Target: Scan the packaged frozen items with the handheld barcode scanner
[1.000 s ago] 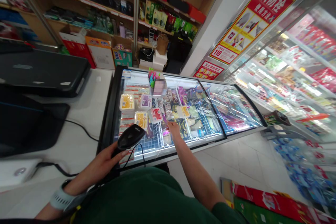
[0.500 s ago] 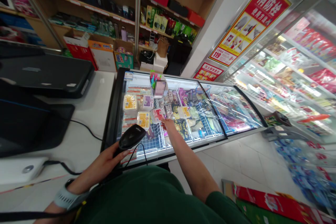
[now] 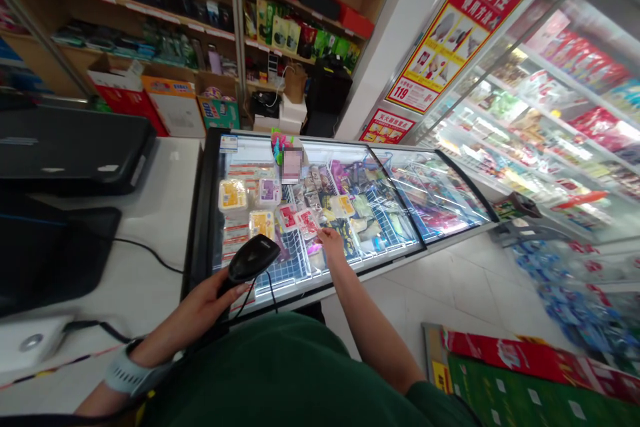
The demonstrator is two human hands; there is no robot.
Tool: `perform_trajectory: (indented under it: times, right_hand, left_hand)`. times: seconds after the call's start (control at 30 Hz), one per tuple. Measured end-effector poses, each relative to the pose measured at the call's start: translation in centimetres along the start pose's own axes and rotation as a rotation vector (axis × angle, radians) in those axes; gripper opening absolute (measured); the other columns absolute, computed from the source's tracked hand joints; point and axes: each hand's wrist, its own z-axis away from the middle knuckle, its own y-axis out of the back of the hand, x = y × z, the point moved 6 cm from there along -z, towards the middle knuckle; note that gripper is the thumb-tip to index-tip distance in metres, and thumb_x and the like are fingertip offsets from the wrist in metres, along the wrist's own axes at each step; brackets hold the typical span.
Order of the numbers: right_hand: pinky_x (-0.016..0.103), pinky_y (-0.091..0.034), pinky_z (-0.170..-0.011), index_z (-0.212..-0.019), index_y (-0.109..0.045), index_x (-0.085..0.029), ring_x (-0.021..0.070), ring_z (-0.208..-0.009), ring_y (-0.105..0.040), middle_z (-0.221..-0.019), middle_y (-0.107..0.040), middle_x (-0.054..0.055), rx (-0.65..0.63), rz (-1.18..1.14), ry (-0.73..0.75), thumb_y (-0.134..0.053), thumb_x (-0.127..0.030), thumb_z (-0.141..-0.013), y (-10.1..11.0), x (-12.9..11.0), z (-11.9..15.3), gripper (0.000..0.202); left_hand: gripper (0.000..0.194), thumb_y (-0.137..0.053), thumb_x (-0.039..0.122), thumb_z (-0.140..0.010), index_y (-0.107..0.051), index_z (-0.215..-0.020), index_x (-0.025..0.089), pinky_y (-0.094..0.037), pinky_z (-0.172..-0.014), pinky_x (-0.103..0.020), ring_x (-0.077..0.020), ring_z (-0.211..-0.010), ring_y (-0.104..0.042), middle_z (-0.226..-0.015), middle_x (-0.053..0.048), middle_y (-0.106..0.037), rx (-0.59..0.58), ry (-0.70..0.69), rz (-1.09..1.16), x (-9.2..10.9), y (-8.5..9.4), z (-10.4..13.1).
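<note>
My left hand (image 3: pixel 213 300) is wrapped round a black handheld barcode scanner (image 3: pixel 254 259), its head pointing over the near left part of a glass-topped chest freezer (image 3: pixel 345 272). My right hand (image 3: pixel 331 240) is pinched at the near right corner of a clear plastic tub with a red label (image 3: pixel 307 223). Close against that tub's left side is another red-labelled tub (image 3: pixel 287 217). Further left on the glass are two yellow-labelled tubs (image 3: pixel 233 195) and a purple-labelled tub (image 3: pixel 269 191). A white-and-yellow package (image 3: pixel 343 205) is to the right of my right hand's tub.
A white counter (image 3: pixel 173 213) with black equipment (image 3: pixel 75 150) stands at the left. Behind the freezer, cardboard boxes (image 3: pixel 173 103) sit below shelves. Bottled water packs (image 3: pixel 555 287) and red and green cartons (image 3: pixel 525 373) occupy the right. The scanner's cable (image 3: pixel 273 293) hangs down.
My right hand has shifted right, with one red-labelled tub at its fingers; a second now shows to its left. The left hand keeps the scanner nearly in place. The view has turned slightly.
</note>
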Motion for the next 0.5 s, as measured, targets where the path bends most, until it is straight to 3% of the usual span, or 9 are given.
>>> perform_trajectory:
  times: [0.27,0.5]
  right_hand:
    - [0.028,-0.052,-0.068,-0.081,-0.062,-0.019,0.0142,-0.065,-0.061,-0.071,-0.064,-0.002,0.07,0.0,0.202,-0.07,-0.039,-0.07,4.2,-0.9,2.2,0.024]
    - [0.028,-0.05,-0.067,-0.083,-0.062,-0.019,0.0142,-0.067,-0.06,-0.074,-0.064,-0.001,0.088,0.012,0.26,-0.068,-0.038,-0.073,5.6,-1.7,3.9,0.023]
  left_hand:
    - [0.06,-0.059,0.053,-0.084,-0.056,-0.133,0.018,-0.042,-0.106,-0.042,-0.0306,-0.122,-0.057,-0.13,-0.009,-0.065,-0.096,-0.129,-0.031,2.4,-2.5,-2.2]
    - [0.056,-0.059,0.048,-0.085,-0.057,-0.132,0.018,-0.045,-0.105,-0.04,-0.0285,-0.119,-0.06,-0.13,-0.008,-0.065,-0.144,-0.178,-0.041,5.1,-4.6,-3.0]
